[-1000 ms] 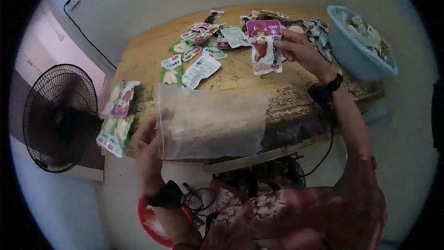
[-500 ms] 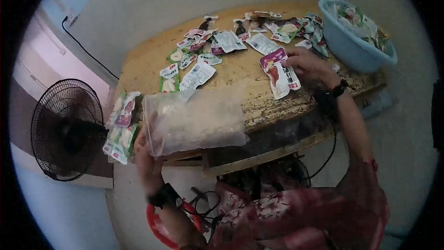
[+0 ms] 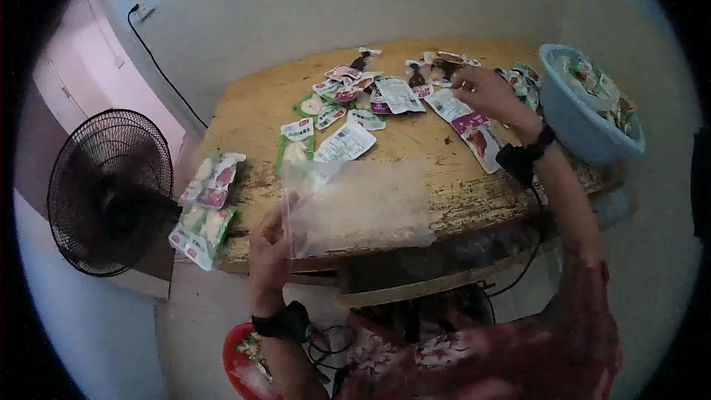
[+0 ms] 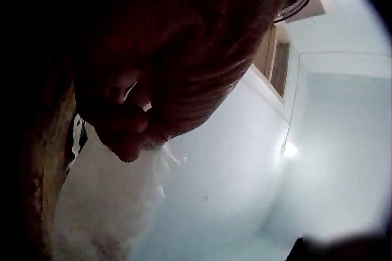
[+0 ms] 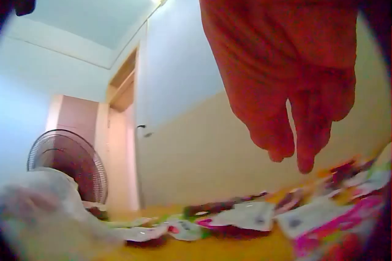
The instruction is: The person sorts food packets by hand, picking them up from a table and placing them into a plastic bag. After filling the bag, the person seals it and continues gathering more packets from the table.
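My left hand [image 3: 268, 248] pinches one end of a clear plastic bag [image 3: 370, 204], which spreads rightward over the table's front edge. In the left wrist view, thumb and fingertips meet on the film of the bag [image 4: 104, 200]. Over the back right of the table hangs my right hand [image 3: 495, 98], its fingers extended downward and nothing between them. Below it lies a purple-and-white food packet [image 3: 480, 141], with a white packet [image 3: 446, 105] just behind. The right wrist view has the right hand [image 5: 285, 83] above several packets.
Several food packets [image 3: 344, 141] are scattered across the wooden table [image 3: 252, 115]. More packets [image 3: 207, 211] are stacked at the left edge, near a black fan [image 3: 111, 192]. A light-blue basin [image 3: 574, 130] full of packets stands at right; a red basin [image 3: 233, 352] sits below.
My right hand has let go of the purple-and-white packet, which now lies on the table, and has moved toward the packets behind it. My left hand still holds the bag.
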Tool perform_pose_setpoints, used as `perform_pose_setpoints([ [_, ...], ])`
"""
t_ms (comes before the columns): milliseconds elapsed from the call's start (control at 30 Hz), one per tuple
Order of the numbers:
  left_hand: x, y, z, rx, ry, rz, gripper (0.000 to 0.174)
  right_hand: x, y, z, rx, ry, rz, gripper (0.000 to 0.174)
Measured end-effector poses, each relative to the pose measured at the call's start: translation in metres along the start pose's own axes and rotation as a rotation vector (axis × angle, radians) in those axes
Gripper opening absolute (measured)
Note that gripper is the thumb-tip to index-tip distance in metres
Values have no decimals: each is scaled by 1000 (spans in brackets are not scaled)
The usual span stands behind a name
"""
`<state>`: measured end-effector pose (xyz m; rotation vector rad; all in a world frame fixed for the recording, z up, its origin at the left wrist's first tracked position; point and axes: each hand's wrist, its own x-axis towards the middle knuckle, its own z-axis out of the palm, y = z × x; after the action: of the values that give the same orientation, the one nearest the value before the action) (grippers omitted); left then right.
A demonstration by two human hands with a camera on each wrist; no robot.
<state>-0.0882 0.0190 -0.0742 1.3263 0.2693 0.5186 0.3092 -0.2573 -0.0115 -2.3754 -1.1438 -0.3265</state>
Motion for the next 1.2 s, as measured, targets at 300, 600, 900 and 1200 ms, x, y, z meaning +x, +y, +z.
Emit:
perform_pose_setpoints([
  [300, 2, -1, -4, 104, -36, -102, 61, 108, -111, 109, -242, -413, -157, 31],
  [600, 2, 12, 7, 193, 1, -135, 71, 111, -118, 134, -176, -333, -290, 35],
  [900, 0, 11, 11, 192, 61, -96, 68, 126, -49, 111, -158, 47, -169, 29],
  [1200, -1, -18, -11, 311, 93, -11, 72, 76, 80, 33, -666, -104, 213, 36],
])
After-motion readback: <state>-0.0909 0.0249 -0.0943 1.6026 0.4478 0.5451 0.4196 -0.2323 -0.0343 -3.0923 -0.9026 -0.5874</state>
